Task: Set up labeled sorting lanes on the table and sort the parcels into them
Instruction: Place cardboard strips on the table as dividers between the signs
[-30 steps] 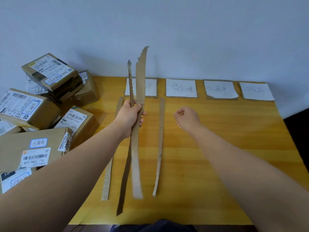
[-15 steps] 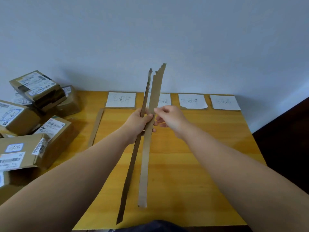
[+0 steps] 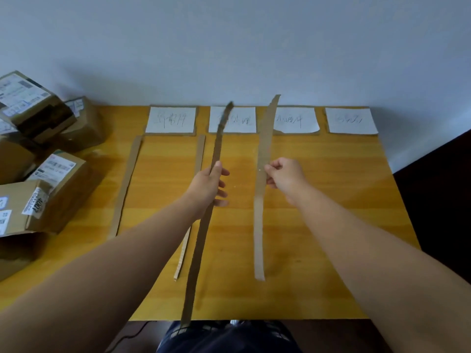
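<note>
Apart, outstretched hands (image 3: pixel 207 187) (image 3: pixel 286 177) grip separate cardboard strips (image 3: pixel 200 250) (image 3: pixel 260 225).

The worktop (image 3: pixel 331 174) is smooth yellow wood. The strips (image 3: pixel 261 200) and boxes (image 3: pixel 61 184) are brown cardboard. The labels (image 3: pixel 351 121) are white paper.

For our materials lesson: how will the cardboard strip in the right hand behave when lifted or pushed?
Probably light: the right hand holds the cardboard strip mid-length by a pinch. Likely fairly stiff: it bows only slightly. Flat, so should slide, not roll.

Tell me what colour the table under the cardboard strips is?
Yellow-orange wood-grain table, seen in the head view.
</note>
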`<state>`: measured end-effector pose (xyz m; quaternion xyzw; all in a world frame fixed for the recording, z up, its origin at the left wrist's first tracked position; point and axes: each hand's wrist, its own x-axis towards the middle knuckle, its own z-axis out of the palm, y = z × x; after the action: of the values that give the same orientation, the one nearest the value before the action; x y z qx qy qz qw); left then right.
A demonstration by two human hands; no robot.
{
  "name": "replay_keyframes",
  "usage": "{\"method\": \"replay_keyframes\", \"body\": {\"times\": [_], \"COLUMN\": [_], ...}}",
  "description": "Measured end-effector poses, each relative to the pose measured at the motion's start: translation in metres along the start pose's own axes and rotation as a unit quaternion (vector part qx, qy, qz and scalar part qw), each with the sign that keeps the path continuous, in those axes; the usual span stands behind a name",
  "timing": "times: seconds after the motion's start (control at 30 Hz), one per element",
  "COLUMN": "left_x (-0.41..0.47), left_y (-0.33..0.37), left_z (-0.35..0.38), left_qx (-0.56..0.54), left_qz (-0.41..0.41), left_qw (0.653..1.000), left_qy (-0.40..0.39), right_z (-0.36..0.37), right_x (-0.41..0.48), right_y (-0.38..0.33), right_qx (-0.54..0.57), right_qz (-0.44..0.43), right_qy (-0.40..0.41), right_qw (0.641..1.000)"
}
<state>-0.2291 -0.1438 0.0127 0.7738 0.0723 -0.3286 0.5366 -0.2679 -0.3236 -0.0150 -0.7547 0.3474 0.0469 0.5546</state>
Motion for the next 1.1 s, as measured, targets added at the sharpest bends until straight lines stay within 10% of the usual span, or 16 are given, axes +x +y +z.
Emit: {"method": "replay_keyframes", "body": {"times": [1.1], "left_x": [0.070], "left_y": [-0.011], "left_z": [-0.007], "left_qx": [-0.001], "left_qz": [0.007], "left_qw": [0.997], "left_qy": [-0.080], "right_z": [0.016], "right_x": [0.060], "right_y": [0.048], "right_qx": [-0.270], "right_qz": [0.105], "right_qy": [0.021], "right_qw": [0.957]}}
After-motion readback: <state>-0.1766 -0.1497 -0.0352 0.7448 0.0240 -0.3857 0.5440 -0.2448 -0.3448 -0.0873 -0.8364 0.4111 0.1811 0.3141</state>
